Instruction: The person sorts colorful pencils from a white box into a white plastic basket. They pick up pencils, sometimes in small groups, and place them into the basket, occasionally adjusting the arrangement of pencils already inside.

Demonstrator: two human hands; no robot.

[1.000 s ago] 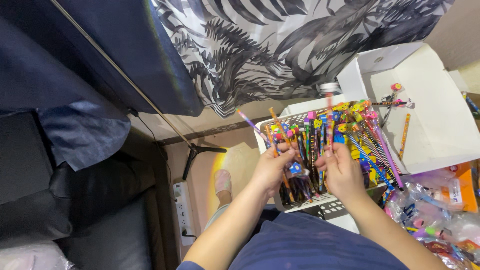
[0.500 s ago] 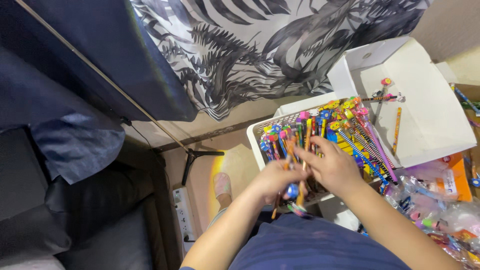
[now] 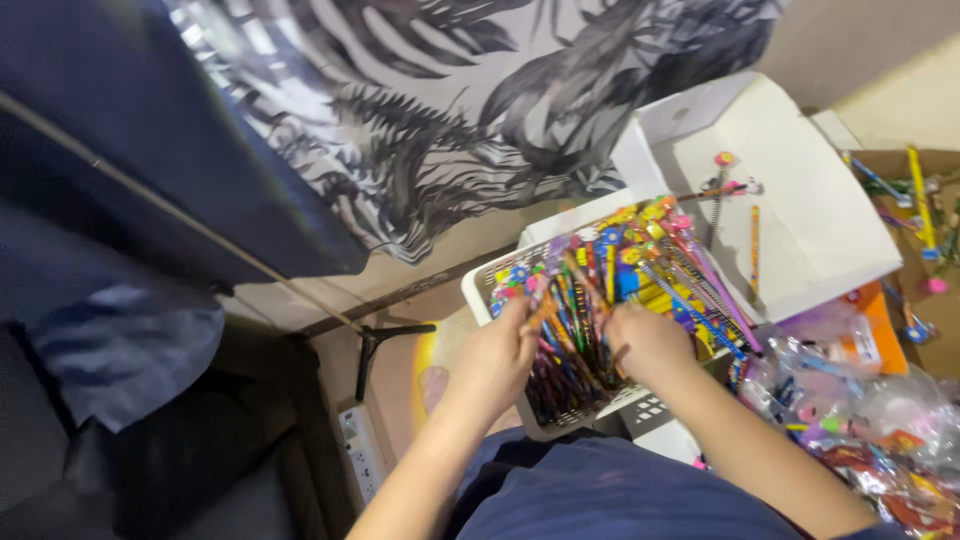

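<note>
While both hands work inside it, the scene reads as follows:
Pencils: a dense heap of colourful pencils [image 3: 600, 300] fills the white basket [image 3: 480, 285], centre of the frame.
Left hand: the left hand [image 3: 495, 360] is curled, fingers pinching a few pencils at the heap's left edge.
Right hand: the right hand [image 3: 650, 340] rests knuckles-up on the heap, fingers tucked among the pencils; whether it grips any, I cannot tell.
Doing it well: judging by the tangle, lifting few at a time, lengthwise, should avoid spills.
Arms: both forearms reach up from the lower edge, converging.
Around: a white box [image 3: 800, 240] upper right; plastic packets [image 3: 860, 420] lower right; patterned cloth [image 3: 450, 120] above.
</note>
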